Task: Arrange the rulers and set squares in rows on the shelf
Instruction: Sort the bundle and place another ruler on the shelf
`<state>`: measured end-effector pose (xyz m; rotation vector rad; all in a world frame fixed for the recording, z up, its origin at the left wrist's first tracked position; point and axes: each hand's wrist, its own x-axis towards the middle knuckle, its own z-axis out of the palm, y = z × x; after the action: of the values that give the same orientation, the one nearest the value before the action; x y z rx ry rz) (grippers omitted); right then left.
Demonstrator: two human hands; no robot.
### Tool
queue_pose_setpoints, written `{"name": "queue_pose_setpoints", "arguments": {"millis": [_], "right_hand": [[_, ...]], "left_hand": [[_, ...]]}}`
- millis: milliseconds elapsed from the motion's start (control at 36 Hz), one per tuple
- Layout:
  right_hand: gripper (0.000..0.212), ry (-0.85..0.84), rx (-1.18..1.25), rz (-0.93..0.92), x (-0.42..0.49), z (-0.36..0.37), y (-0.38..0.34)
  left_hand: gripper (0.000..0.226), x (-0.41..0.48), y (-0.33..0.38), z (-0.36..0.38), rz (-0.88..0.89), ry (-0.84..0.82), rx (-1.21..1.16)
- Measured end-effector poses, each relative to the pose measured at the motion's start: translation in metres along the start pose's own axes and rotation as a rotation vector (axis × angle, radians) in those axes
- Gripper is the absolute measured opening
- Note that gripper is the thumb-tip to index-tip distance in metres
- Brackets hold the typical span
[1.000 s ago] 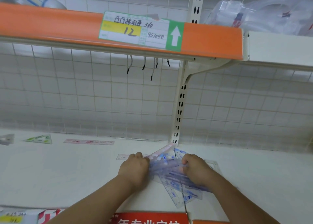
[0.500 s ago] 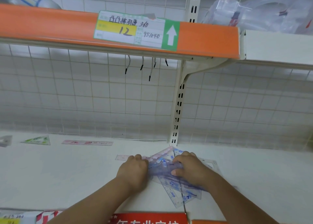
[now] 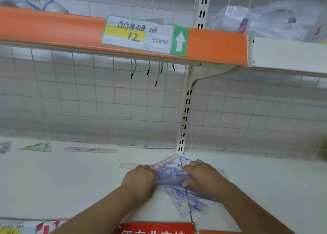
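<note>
Left hand [image 3: 139, 180], right hand [image 3: 203, 179] at ruler pile's [image 3: 169, 175] opposite edges

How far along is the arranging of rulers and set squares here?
Early. Done: a grey set square, a green set square and a pink ruler lie in one row at the back of the shelf. In hand: the left hand and right hand grip a jumbled pile of bluish rulers and set squares. Left: that whole pile needs laying out in rows.
</note>
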<state>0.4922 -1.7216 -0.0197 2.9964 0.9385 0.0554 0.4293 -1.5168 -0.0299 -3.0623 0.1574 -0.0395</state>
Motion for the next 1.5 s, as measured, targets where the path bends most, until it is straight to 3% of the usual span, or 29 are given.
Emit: {"name": "queue_pose_setpoints", "arguments": {"millis": [306,444,611,1000,1139,1306,1500], "right_hand": [[0.031,0.006,0.149,0.058,-0.013,0.003,0.017],[0.039,-0.021,0.093,0.089,-0.017,0.003,0.02],[0.033,0.009,0.059,0.113,-0.024,0.005,0.027],[0.032,0.263,-0.14,0.214,-0.027,-0.002,0.031],[0.025,0.403,-0.084,0.332,-0.028,-0.002,0.026],[0.038,0.333,0.043,0.348,-0.026,-0.006,0.024],[0.035,0.19,-0.004,0.28,-0.027,0.0,0.015]], "left_hand": [[0.032,0.001,0.001,0.007,0.013,-0.01,-0.091],[0.038,0.004,0.005,0.004,0.01,-0.035,-0.034],[0.036,0.005,-0.003,0.003,-0.006,-0.021,-0.085],[0.039,0.002,-0.004,-0.009,0.053,0.052,-0.031],[0.036,0.003,-0.005,-0.004,0.033,0.06,-0.02],[0.035,0.003,-0.005,-0.006,0.02,0.078,0.023],[0.04,-0.007,-0.018,-0.011,-0.02,0.073,0.116]]}}
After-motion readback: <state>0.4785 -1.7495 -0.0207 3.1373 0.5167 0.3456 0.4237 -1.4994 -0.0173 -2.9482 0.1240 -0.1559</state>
